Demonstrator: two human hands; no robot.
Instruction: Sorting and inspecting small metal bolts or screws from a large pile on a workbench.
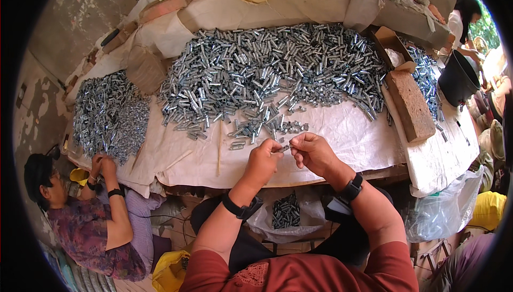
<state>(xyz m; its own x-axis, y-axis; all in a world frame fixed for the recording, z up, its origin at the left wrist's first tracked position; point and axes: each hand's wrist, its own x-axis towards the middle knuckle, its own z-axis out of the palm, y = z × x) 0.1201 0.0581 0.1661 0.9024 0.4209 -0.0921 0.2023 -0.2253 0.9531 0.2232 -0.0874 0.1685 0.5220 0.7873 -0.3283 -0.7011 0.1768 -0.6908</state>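
Observation:
Over the near edge of the cloth-covered table, my left hand (263, 162) and my right hand (314, 154) meet almost fingertip to fingertip. A small dark metal piece (285, 148) shows between them, pinched by my left fingers. My right thumb and finger are closed at its other end; whether they grip the same piece or another is too small to tell. Beyond my hands spreads a big heap of short silvery metal tubes (256, 67). Some small loose metal pieces (293, 127) lie just ahead of my fingers.
A thin stick (219, 147) lies left of my hands. Bricks (410, 105) and a cardboard box (393, 48) border the heap at right, near a black bucket (458, 81). Below the table sits a plastic bag of metal tubes (286, 210). Another person (96, 212) works at left.

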